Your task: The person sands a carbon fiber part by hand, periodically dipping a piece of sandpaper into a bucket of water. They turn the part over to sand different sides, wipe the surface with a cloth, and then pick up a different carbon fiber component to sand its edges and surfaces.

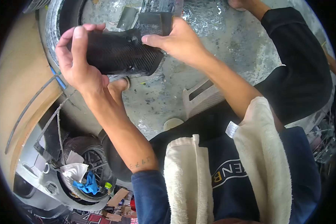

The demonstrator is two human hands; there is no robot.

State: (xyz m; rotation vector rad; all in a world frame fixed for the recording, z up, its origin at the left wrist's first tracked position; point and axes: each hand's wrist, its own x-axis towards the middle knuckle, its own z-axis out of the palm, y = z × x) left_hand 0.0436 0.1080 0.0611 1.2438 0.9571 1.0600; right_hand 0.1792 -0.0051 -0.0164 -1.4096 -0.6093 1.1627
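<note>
A black carbon fibre part point(117, 52) with a woven pattern and a curved, shell-like shape is held up above the wet floor. Around its left end curl the fingers of my left hand point(78, 59), thumb raised near the top edge. My right hand point(177, 39) pinches a dark grey folded piece of sandpaper point(151, 25), the thumb lying across its lower edge. That sandpaper sits at the upper right edge of the part and overlaps it in this view. Behind the sandpaper, a loose grey square sheet point(127, 17) lies in the water.
The tub's dark rim point(54, 26) curves round at upper left. A light plastic stool point(203, 95) stands beneath my right forearm. At lower left are a wheel point(95, 160), a blue crumpled glove point(87, 183) and a grey car panel point(52, 183). A towel point(188, 179) hangs from my neck.
</note>
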